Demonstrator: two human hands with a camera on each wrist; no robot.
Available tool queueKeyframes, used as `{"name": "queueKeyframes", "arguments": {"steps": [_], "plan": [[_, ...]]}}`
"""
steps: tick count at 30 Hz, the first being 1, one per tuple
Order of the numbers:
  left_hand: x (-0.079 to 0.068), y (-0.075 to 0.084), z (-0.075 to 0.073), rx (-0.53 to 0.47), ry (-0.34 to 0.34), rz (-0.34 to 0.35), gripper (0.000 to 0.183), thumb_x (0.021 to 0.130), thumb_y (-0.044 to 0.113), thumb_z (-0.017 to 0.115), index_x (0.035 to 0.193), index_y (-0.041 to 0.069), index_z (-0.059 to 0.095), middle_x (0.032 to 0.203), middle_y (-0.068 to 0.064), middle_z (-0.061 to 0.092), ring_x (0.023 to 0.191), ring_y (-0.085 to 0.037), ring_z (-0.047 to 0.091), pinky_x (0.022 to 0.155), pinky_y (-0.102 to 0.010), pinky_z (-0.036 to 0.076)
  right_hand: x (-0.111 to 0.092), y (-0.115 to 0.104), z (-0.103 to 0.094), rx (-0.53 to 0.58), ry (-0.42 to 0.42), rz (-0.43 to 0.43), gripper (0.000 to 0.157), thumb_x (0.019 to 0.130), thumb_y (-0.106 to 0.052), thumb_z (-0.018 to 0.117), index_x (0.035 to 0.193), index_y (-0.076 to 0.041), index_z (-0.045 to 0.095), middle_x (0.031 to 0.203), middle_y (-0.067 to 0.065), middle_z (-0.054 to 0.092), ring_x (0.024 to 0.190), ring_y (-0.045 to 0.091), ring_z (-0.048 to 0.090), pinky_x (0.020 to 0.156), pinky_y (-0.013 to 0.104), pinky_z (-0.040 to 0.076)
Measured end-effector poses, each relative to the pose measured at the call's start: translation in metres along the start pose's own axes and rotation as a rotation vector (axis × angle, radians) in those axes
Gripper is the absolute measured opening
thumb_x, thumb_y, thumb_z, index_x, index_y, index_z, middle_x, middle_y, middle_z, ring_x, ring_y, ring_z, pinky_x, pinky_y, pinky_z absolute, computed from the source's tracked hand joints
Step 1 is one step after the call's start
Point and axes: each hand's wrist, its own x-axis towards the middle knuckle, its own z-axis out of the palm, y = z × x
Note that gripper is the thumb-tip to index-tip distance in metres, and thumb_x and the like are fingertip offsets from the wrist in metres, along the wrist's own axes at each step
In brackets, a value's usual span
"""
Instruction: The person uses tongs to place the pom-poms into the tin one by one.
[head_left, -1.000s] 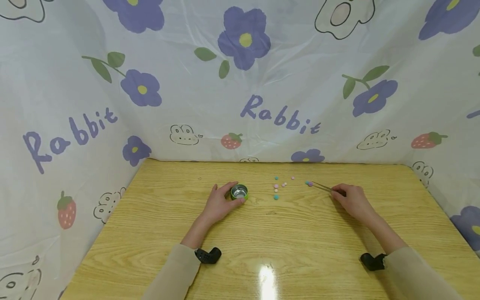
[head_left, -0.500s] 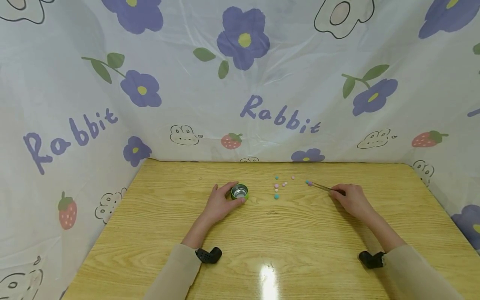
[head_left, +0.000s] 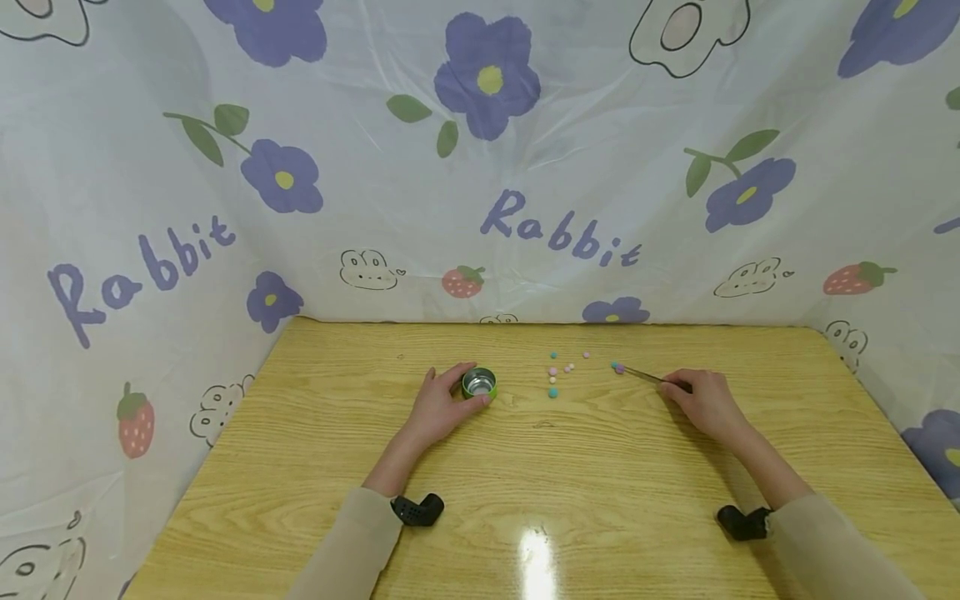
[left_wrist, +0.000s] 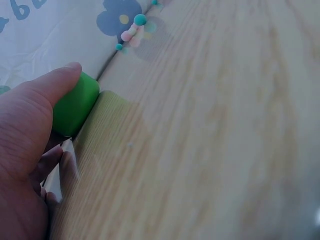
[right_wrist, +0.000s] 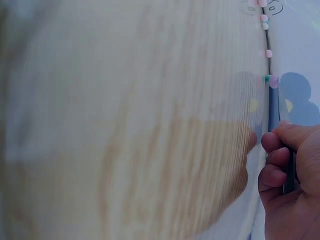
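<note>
My left hand (head_left: 442, 408) grips a small round green tin (head_left: 478, 385) on the table, its silvery inside facing up. In the left wrist view the thumb lies on the green wall of the tin (left_wrist: 82, 107). My right hand (head_left: 705, 404) holds metal tweezers (head_left: 643, 374), pinched between thumb and fingers and pointing left. At their tips is a small purple ball (head_left: 619, 369), also seen in the right wrist view as a purple ball (right_wrist: 273, 81). A blue ball (head_left: 614, 364) sits right beside it. The fingers partly hide the tweezers' rear end.
Several small pink, pale and blue balls lie scattered between the hands, among them a larger blue ball (head_left: 553, 392) and a pink ball (head_left: 586, 355). The wooden table (head_left: 525, 475) ends at a printed curtain (head_left: 555, 283) behind. Each wrist wears a black camera.
The two arms of the tweezers have drawn together at the purple ball. My right hand has barely shifted; the left hand and the tin have stayed in place.
</note>
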Motion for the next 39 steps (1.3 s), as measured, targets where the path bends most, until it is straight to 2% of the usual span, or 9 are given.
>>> {"name": "queueKeyframes", "arguments": {"steps": [5,11,16,20,23,30,39], "plan": [[0.000,-0.001,0.000,0.004,-0.003,0.002,0.066,0.092,0.035,0.080,0.148,0.009,0.056,0.146,-0.014,0.057,0.137,-0.035,0.050,0.126,-0.051,0.003,0.000,0.000,0.001,0.017,0.014,0.003,0.020,0.099,-0.007,0.068,0.110,0.008,0.074,0.103,0.025,0.073,0.100,0.047,0.066,0.084,0.061,0.055],[0.000,-0.001,0.000,0.011,0.007,0.020,0.065,0.092,0.035,0.080,0.147,0.008,0.057,0.145,-0.015,0.058,0.136,-0.036,0.051,0.126,-0.054,0.004,0.001,-0.005,0.002,0.038,0.016,-0.008,0.019,0.099,-0.006,0.068,0.110,0.008,0.075,0.099,0.022,0.074,0.093,0.042,0.068,0.077,0.055,0.057],[0.000,-0.001,0.000,0.008,0.008,0.013,0.066,0.092,0.035,0.080,0.147,0.009,0.057,0.148,-0.015,0.056,0.138,-0.037,0.049,0.126,-0.054,0.005,0.004,-0.008,0.004,0.057,0.018,-0.001,0.020,0.100,-0.008,0.068,0.111,0.008,0.075,0.097,0.019,0.075,0.087,0.036,0.069,0.070,0.043,0.057],[0.000,-0.001,0.000,0.006,0.004,0.007,0.066,0.092,0.035,0.080,0.148,0.009,0.056,0.149,-0.015,0.055,0.138,-0.037,0.049,0.126,-0.053,0.004,0.006,-0.013,0.005,0.091,0.010,0.013,0.019,0.100,-0.008,0.068,0.108,0.007,0.075,0.092,0.016,0.075,0.078,0.026,0.068,0.061,0.031,0.053],[0.000,-0.001,0.000,0.005,0.004,0.001,0.066,0.092,0.036,0.080,0.148,0.010,0.056,0.149,-0.015,0.054,0.139,-0.037,0.048,0.126,-0.052,0.004,0.009,-0.017,0.007,0.117,0.001,0.025,0.018,0.100,-0.008,0.068,0.107,0.007,0.075,0.088,0.013,0.075,0.076,0.021,0.067,0.059,0.027,0.051],[-0.001,-0.003,0.001,0.005,0.014,0.001,0.066,0.092,0.036,0.080,0.148,0.009,0.056,0.148,-0.015,0.055,0.140,-0.040,0.046,0.125,-0.056,0.006,0.015,-0.031,0.012,0.183,-0.019,0.027,0.019,0.100,-0.008,0.068,0.106,0.008,0.076,0.087,0.013,0.075,0.077,0.022,0.069,0.059,0.025,0.051],[-0.001,-0.001,0.001,0.001,0.017,0.015,0.066,0.092,0.035,0.080,0.147,0.009,0.057,0.148,-0.016,0.055,0.138,-0.039,0.048,0.126,-0.054,0.005,0.025,-0.047,0.025,0.244,-0.062,0.022,0.019,0.100,-0.007,0.067,0.107,0.009,0.075,0.087,0.013,0.075,0.080,0.026,0.071,0.061,0.025,0.053]]}}
